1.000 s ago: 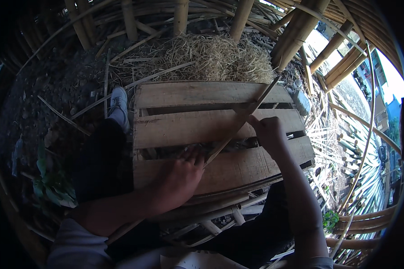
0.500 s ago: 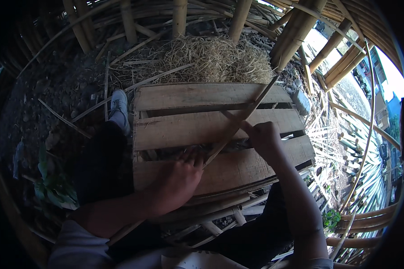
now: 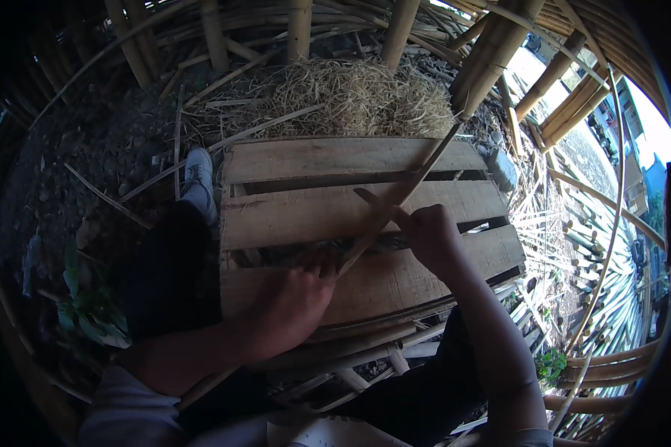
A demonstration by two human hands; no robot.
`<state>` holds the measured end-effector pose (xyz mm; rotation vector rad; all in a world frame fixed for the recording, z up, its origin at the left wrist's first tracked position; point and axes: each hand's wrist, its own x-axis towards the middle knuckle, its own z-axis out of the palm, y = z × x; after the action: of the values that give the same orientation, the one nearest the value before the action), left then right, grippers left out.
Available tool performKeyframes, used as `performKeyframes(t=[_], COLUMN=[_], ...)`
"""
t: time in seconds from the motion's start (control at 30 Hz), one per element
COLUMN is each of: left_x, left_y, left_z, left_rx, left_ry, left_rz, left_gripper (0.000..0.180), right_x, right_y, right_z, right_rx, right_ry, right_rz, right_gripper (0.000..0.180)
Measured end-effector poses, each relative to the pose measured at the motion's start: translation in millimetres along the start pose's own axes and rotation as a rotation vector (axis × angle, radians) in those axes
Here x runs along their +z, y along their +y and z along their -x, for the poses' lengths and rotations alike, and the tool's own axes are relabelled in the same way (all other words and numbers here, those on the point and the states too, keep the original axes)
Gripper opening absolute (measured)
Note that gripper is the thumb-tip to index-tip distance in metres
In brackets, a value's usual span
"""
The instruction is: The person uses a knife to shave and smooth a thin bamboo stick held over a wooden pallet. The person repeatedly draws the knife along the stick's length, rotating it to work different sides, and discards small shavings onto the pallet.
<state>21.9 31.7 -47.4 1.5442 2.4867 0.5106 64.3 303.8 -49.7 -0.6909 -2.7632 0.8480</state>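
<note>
A long bamboo strip (image 3: 422, 173) slants over the wooden slatted table (image 3: 306, 216), from beneath my left forearm up to the far right edge. My left hand (image 3: 294, 298) is closed round its near part above the front slat; the fingers are partly in shadow. In my right hand (image 3: 434, 235), closed in a fist, is a knife (image 3: 367, 197) whose blade crosses the strip near the middle slat and points to the far left. The strip passes just left of my right fist. Where exactly the blade's edge meets the strip is too dark to tell.
A heap of pale shavings (image 3: 350, 97) lies beyond the table. Thick bamboo posts (image 3: 496, 56) rise behind it. A greyish block (image 3: 502, 171) is by the table's right corner. Cut bamboo poles (image 3: 604, 276) cover the ground at right; my shoe (image 3: 198, 175) rests at left.
My right hand and the knife have shifted slightly toward me and to the left along the bamboo strip. My left hand has stayed nearly in place.
</note>
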Motion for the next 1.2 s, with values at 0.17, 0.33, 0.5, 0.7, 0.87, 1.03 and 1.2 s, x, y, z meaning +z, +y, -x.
performKeyframes(t=[0.17, 0.33, 0.5, 0.7, 0.87, 1.03, 1.2], left_x=[5.9, 8.1, 5.1, 6.1, 10.7, 8.7, 7.2], left_y=[-2.7, -3.6, -1.7, -1.8, -4.1, -1.9, 1.1], left_z=[1.4, 4.4, 1.0, 4.0, 7.5, 4.1, 4.1], left_rx=[0.023, 0.066, 0.044, 0.043, 0.066, 0.057, 0.033], left_ry=[0.040, 0.103, 0.065, 0.033, 0.126, 0.068, -0.001], left_rz=[-0.017, -0.128, -0.058, -0.078, -0.112, -0.141, -0.173], left_gripper=[0.041, 0.041, 0.042, 0.042, 0.042, 0.052, 0.053], right_x=[-19.7, -5.5, 14.0, -10.5, -5.6, 24.3, -9.8], right_y=[-4.6, -6.7, -6.4, -12.5, -11.1, -7.6, -13.4], right_z=[-23.8, -7.9, 10.4, -6.0, -6.8, 13.6, -8.6], right_rx=[0.270, 0.068, -0.166, 0.058, 0.046, -0.228, 0.189], right_ry=[-0.066, -0.021, 0.091, 0.027, 0.015, 0.199, -0.057], right_rz=[-0.040, 0.040, 0.079, 0.054, 0.068, 0.143, 0.019], right_gripper=[0.061, 0.060, 0.061, 0.060, 0.060, 0.060, 0.057])
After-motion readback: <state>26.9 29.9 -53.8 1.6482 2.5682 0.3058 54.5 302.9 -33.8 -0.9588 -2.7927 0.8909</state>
